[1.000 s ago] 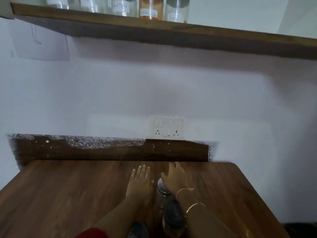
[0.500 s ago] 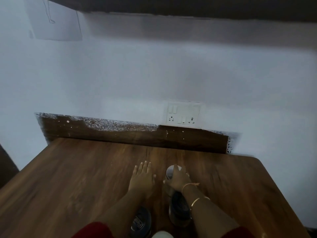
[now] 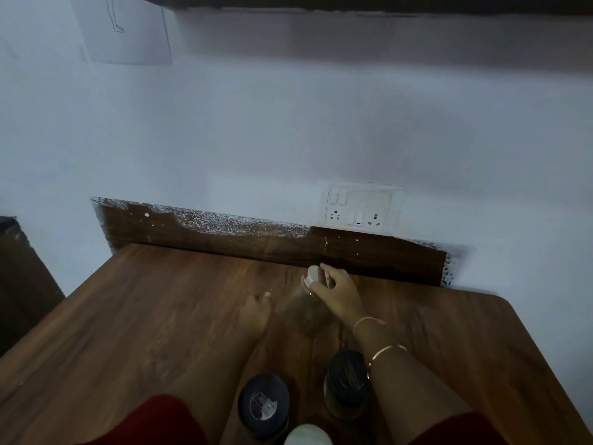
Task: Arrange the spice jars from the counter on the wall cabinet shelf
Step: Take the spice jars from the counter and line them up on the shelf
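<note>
spice jar [image 3: 308,314] pickup was underway: right hand [image 3: 337,292] gripped it, left hand [image 3: 256,313] lay open on the desk [image 3: 144,316]; lifting to the shelf [image 3: 353,1] seemed next.

Brown wood-grain counter [image 3: 160,316], white-lidded jar [image 3: 309,303], two black-lidded jars [image 3: 263,403].

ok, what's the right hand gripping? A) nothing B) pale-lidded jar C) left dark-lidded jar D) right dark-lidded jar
B: the right hand grips the pale-lidded jar by its top, while the left dark-lidded jar and the right dark-lidded jar stand ungripped nearer the camera.
</note>
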Demonstrator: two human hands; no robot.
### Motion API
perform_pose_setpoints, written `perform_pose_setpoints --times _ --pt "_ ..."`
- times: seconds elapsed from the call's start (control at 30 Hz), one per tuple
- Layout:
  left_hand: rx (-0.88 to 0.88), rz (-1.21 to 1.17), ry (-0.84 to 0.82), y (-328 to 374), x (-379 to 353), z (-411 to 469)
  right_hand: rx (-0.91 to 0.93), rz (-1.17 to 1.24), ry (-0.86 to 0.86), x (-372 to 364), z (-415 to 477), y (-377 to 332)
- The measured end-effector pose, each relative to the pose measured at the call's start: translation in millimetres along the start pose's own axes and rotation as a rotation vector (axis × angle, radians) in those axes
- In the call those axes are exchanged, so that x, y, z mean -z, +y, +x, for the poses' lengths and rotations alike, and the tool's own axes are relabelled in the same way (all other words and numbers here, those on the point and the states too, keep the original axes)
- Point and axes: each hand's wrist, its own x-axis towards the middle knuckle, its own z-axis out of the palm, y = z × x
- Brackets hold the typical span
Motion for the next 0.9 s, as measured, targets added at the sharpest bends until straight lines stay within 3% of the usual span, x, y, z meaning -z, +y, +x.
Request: perform_pose_setpoints --times 0.1,0.2,0.3,0.4,0.6,0.7,0.9 --pt "0.099 -0.35 -0.074 16 10 2 0.066 0.173 -0.018 9 5 -32" --pt "0.205 -0.723 -0.32 33 22 0 0.13 0.277 -0.041 17 7 -63" --pt "0.244 -0.89 -0.612 45 40 4 0.2 0.322 -0.088 25 6 -91" --pt "0.239 -0.965 -0.763 54 56 3 0.264 0.331 -0.111 33 3 -115" --pt "0.029 -1.055 -0.762 73 76 -5 0.322 0.485 0.099 36 -6 -145" --pt "-0.105 -0.984 -0.801 85 87 -9 0.306 0.575 0.211 30 -9 -159" --pt "-0.28 -0.972 -0.829 109 110 -25 0.266 0.746 0.136 26 -14 -187"
